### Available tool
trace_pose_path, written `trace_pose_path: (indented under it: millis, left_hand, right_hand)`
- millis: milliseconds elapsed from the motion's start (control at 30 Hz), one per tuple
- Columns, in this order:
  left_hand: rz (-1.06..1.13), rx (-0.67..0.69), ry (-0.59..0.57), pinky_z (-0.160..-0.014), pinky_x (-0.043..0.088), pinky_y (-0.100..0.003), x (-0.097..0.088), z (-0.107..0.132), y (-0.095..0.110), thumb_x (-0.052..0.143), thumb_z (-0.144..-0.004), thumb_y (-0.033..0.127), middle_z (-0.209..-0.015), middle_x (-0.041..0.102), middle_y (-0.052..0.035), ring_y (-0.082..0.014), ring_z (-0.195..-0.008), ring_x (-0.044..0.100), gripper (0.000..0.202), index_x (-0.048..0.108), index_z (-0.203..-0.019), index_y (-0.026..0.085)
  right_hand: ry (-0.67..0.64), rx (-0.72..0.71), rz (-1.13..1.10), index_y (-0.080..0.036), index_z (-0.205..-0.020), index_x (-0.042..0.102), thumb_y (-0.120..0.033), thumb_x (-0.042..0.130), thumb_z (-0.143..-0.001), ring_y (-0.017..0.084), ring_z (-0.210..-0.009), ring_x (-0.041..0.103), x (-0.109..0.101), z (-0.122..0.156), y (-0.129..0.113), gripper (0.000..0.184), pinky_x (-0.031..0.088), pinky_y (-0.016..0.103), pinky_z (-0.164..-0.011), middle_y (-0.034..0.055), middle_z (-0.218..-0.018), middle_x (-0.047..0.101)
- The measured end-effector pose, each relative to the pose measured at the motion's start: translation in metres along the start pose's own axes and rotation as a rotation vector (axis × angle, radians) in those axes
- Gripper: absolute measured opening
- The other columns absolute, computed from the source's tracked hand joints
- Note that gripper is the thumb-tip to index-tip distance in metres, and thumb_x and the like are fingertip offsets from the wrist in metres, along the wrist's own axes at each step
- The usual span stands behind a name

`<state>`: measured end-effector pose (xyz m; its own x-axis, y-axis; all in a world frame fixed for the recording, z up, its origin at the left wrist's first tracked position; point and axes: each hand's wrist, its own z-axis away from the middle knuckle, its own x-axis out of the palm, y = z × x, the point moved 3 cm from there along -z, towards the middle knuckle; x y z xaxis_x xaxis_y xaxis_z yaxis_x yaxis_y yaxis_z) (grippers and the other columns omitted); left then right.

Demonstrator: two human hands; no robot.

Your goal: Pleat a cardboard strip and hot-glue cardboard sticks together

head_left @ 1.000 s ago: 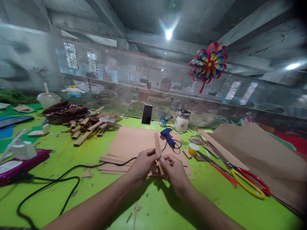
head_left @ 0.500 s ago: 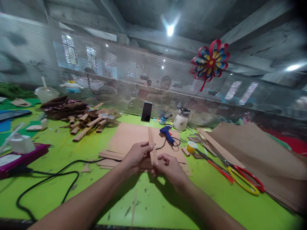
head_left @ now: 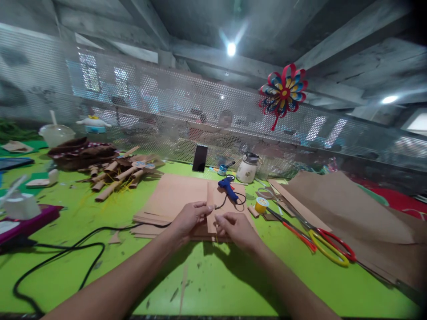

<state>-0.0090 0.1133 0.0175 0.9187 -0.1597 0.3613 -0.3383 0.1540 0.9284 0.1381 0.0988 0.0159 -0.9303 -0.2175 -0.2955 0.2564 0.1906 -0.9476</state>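
Note:
My left hand [head_left: 190, 221] pinches a narrow strip of brown paper [head_left: 210, 198] near its middle, thumb on top. The strip points away from me above a stack of brown paper sheets [head_left: 173, 191]. To the right of the strip's lower part, my right hand [head_left: 239, 227] has its thumb and fingertips drawn together. Thin yellow strands [head_left: 217, 238] hang just below its fingertips; these are too fine to see clearly where they are held. Beyond the hands, a blue glue gun [head_left: 228, 186] lies on the sheets.
Yellow-and-red-handled scissors [head_left: 328, 246], a yellow thread spool [head_left: 262, 205] and large brown paper [head_left: 350, 204] lie right. A black cable [head_left: 100, 229] runs from a purple power strip [head_left: 43, 222] at left. Rolled paper tubes [head_left: 113, 189], a phone [head_left: 200, 158] and a jar [head_left: 247, 169] stand farther back.
My right hand has shifted from gripping the strip's lower end to beside it, and yellow strands now show below its fingers. My left hand keeps hold of the strip. The view has turned slightly.

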Motion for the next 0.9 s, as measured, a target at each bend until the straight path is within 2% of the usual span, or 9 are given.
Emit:
trace_pose_path:
  millis: [67,167,300,400,567,767,833,900]
  left_hand:
    - [-0.004,0.011,-0.012,-0.058,0.041,-0.021,0.002,0.001,-0.003,0.075,-0.061,0.019,-0.071,0.066,-0.0049,-0.0119,-0.062,0.056,0.019,0.07,-0.076,0.01]
    - [-0.003,0.023,-0.018,-0.059,0.041,-0.021,0.002,0.001,-0.004,0.075,-0.062,0.02,-0.068,0.062,-0.003,-0.0113,-0.063,0.054,0.018,0.069,-0.075,0.01]
    - [-0.007,0.005,-0.032,-0.065,0.042,-0.022,0.002,0.002,-0.002,0.072,-0.067,0.025,-0.068,0.061,-0.0034,-0.0136,-0.069,0.056,0.016,0.067,-0.074,0.011]
    - [-0.009,0.002,-0.003,-0.061,0.04,-0.021,0.001,0.002,-0.002,0.073,-0.066,0.025,-0.069,0.061,-0.0026,-0.0109,-0.063,0.053,0.017,0.066,-0.073,0.012]
    - [-0.022,-0.025,0.049,-0.053,0.036,-0.019,-0.001,0.0,-0.003,0.077,-0.061,0.026,-0.062,0.056,0.0016,-0.0072,-0.052,0.044,0.02,0.065,-0.068,0.012]
    - [-0.014,-0.016,0.046,-0.051,0.037,-0.019,0.002,0.002,0.0,0.077,-0.059,0.022,-0.058,0.056,0.0021,-0.0068,-0.05,0.046,0.019,0.063,-0.065,0.012]
    - [-0.021,-0.016,0.047,-0.049,0.038,-0.019,0.001,0.001,0.0,0.076,-0.059,0.023,-0.055,0.054,0.003,-0.0073,-0.048,0.046,0.019,0.061,-0.064,0.013]
    - [-0.018,-0.022,0.048,-0.05,0.04,-0.021,-0.002,-0.002,-0.001,0.076,-0.059,0.023,-0.055,0.055,0.0028,-0.0085,-0.048,0.049,0.019,0.059,-0.063,0.013]
  right_hand:
    - [-0.088,0.047,-0.066,-0.014,-0.063,0.058,-0.057,0.059,-0.078,0.01,-0.048,0.049,0.012,0.001,0.006,0.046,0.039,0.023,-0.05,-0.0002,-0.052,0.055]
    - [-0.109,0.073,-0.153,-0.015,-0.056,0.052,-0.057,0.062,-0.076,0.008,-0.042,0.044,0.021,0.004,0.009,0.047,0.033,0.021,-0.045,-0.0006,-0.048,0.054]
    - [-0.116,0.161,-0.296,-0.015,-0.06,0.053,-0.056,0.068,-0.07,0.007,-0.04,0.044,0.022,0.007,0.007,0.046,0.033,0.021,-0.044,-0.0005,-0.048,0.055]
    - [-0.144,0.184,-0.35,-0.012,-0.065,0.057,-0.055,0.07,-0.069,0.007,-0.041,0.045,0.02,0.008,0.006,0.045,0.034,0.021,-0.046,0.0001,-0.05,0.057]
    - [-0.171,0.168,-0.383,-0.012,-0.064,0.057,-0.054,0.069,-0.071,0.007,-0.041,0.046,0.02,0.009,0.008,0.044,0.033,0.02,-0.046,0.0,-0.05,0.057]
    - [-0.174,0.165,-0.341,-0.015,-0.059,0.054,-0.056,0.069,-0.07,0.008,-0.042,0.046,0.025,0.01,0.006,0.045,0.035,0.021,-0.046,0.0001,-0.049,0.056]
    - [-0.173,0.114,-0.248,-0.016,-0.057,0.054,-0.056,0.066,-0.073,0.009,-0.044,0.047,0.024,0.011,0.005,0.045,0.036,0.022,-0.048,-0.0002,-0.048,0.055]
    - [-0.115,0.044,-0.124,-0.015,-0.059,0.059,-0.055,0.063,-0.076,0.011,-0.048,0.049,0.017,0.009,0.002,0.044,0.037,0.023,-0.05,0.0002,-0.051,0.056]
